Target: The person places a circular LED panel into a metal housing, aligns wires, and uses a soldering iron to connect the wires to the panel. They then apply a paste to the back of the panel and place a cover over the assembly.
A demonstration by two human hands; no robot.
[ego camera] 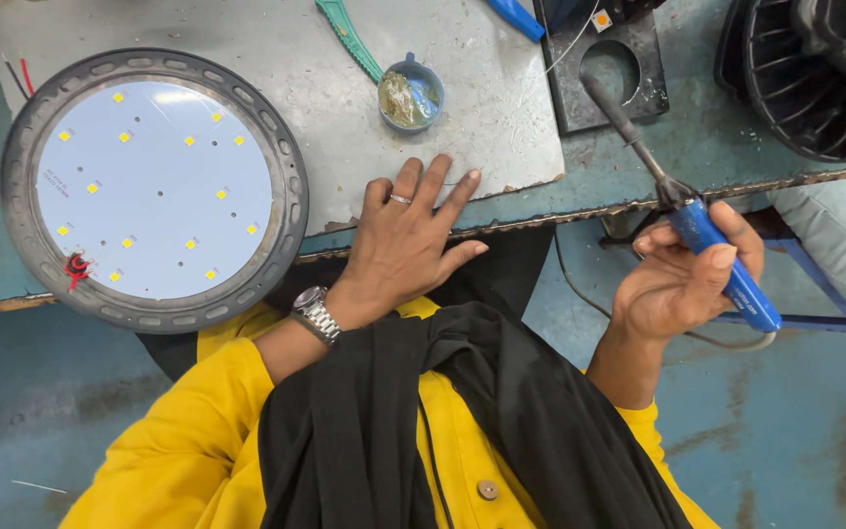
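Note:
My right hand (682, 279) grips the blue handle of a soldering iron (707, 240); its dark shaft runs up and left toward a black stand (604, 73). My left hand (408, 240) lies flat with fingers spread on the edge of the grey work plate (345, 108), holding nothing; it wears a ring and a metal wristwatch. To its left sits a round lamp housing (154, 186) with a white disc carrying several small yellow LED chips and a red wire at its lower left rim. A small blue cup (410, 95) of yellowish paste stands just above my left hand.
A green tool (348, 37) lies at the top of the plate beside a blue tool handle (514, 17). A black finned lamp housing (815, 78) sits at the top right. The teal bench edge (589, 206) runs across; the iron's cord hangs below it.

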